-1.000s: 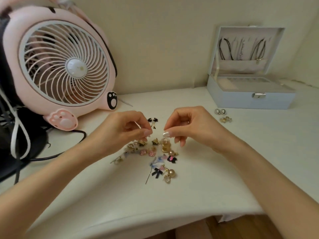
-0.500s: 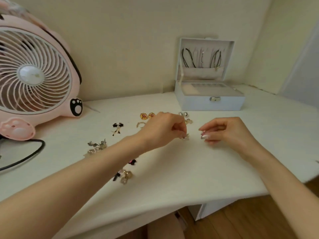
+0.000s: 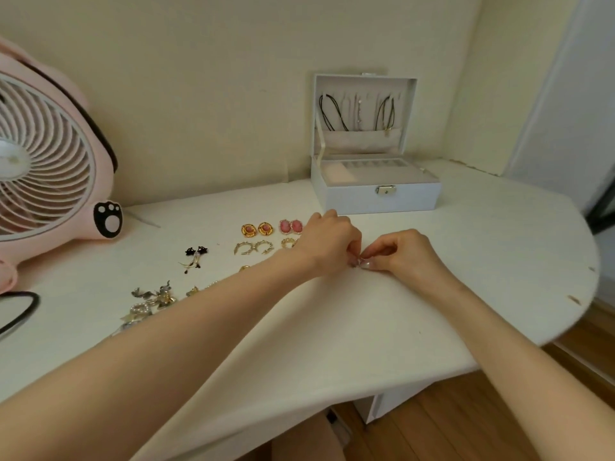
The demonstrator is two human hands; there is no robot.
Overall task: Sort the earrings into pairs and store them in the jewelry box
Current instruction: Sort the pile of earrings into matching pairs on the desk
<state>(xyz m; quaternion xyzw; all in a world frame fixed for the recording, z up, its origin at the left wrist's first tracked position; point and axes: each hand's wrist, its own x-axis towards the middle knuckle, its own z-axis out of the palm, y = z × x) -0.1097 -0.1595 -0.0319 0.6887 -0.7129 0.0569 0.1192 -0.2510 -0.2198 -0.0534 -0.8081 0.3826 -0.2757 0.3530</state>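
Nearest the camera, a strip of wooden floor [image 3: 466, 427] is showing under the rounded front edge of the white table [image 3: 332, 344]. The tabletop's paint is chipping in dark spots along its right rim. Both bare forearms are reaching across this surface, and the two hands are meeting just right of centre. The left hand [image 3: 327, 247] and the right hand [image 3: 402, 252] are both lying with fingers curled and their tips pressed together on a small silvery earring [image 3: 357, 265] low against the tabletop; its shape is too small to tell.

To the left, an unsorted heap of earrings [image 3: 149, 301] is lying partly behind the left forearm, with a black cable [image 3: 20, 311] curving beside it. Farther back, pairs are sitting in rows: black star earrings [image 3: 196, 252], gold hoops [image 3: 254, 247], round gold studs [image 3: 257, 229] and pink oval studs [image 3: 291, 226].

Beyond them the pale blue jewelry box [image 3: 376, 194] is standing open near the wall, with necklaces hanging inside its raised lid [image 3: 362, 111]. A pink fan [image 3: 50, 168] is standing at the far left against the cream wall [image 3: 199, 78].
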